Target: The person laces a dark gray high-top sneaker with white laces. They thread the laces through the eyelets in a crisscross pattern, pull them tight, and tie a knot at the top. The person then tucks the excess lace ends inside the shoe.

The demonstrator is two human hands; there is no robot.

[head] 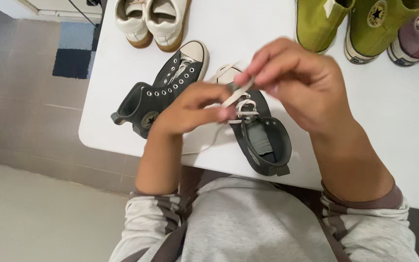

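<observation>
Both hands are close together above the dark high-top shoe (pixel 263 140). The left hand (pixel 190 109) and right hand (pixel 297 80) each pinch its white lace (pixel 233 96). A 2nd dark shoe (pixel 163 90) lies just behind the left hand.

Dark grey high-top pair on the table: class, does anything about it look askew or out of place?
Yes. The left dark grey shoe lies tipped on its side, while the right dark grey shoe stands upright with its white lace loose, pinched by the left hand and right hand.
</observation>
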